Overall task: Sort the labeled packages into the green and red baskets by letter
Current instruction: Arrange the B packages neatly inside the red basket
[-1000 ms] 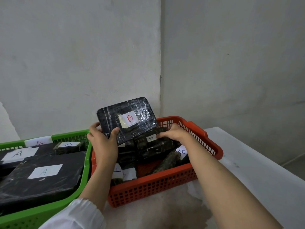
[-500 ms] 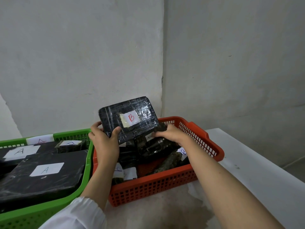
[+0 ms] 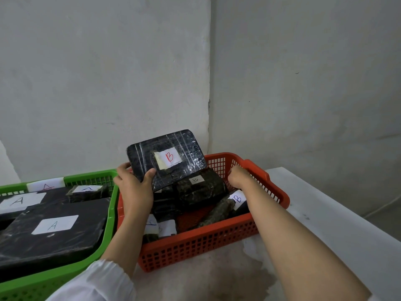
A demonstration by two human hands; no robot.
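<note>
1. Gripping the near left corner of a flat black plastic-wrapped package with a red letter B on its white label (image 3: 166, 157), the left hand (image 3: 135, 187) holds it tilted up over the red plastic lattice basket (image 3: 217, 242); the grip is closed on the package, thumb on its labelled face and fingers behind.
2. The package's lower edge rests against a dark mottled wrapped block with a small B label (image 3: 199, 189) lying in the red basket.
3. The right hand (image 3: 237, 175) is inside the far right part of the red basket, near its handle and apart from the raised package; whether its grip is wide or narrow cannot be told.
4. More B-labelled parcels lie in the red basket, one with a blue B on white paper (image 3: 238, 197) at the right.
5. The green plastic basket (image 3: 106, 240) stands just left of the red one, touching it, and holds a large black parcel labelled A (image 3: 54, 227) with other A-labelled ones beyond.
6. Both baskets sit on a white tabletop (image 3: 325, 218) in a wall corner.
</note>
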